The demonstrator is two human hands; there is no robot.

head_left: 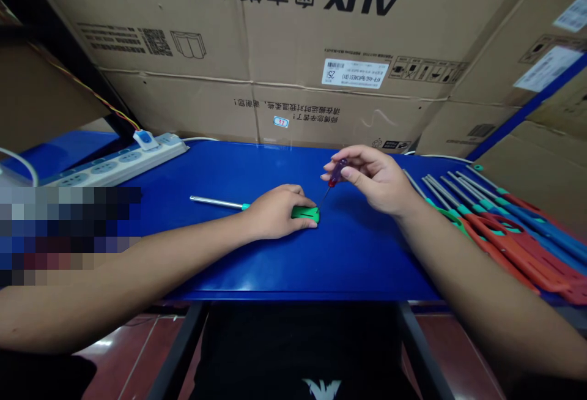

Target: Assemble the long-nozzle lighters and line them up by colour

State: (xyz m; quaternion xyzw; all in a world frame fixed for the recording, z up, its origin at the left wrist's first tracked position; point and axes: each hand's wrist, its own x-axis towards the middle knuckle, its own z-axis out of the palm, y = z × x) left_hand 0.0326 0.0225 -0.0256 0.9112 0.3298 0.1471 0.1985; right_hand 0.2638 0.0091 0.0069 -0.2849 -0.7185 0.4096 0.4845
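My left hand (275,210) lies closed over a green-handled tool (306,213) flat on the blue table (238,253); the tool's metal shaft (215,202) sticks out to the left. My right hand (373,180) pinches a small screwdriver (336,175) with a dark red handle, held upright. Its thin tip points down at the end of the green handle, close to it or touching; I cannot tell which.
A row of similar tools with red, blue and green handles (499,229) lies at the right. A white power strip (121,164) sits at the back left. Large cardboard boxes (293,51) stand behind the table. The table's front edge is near my body.
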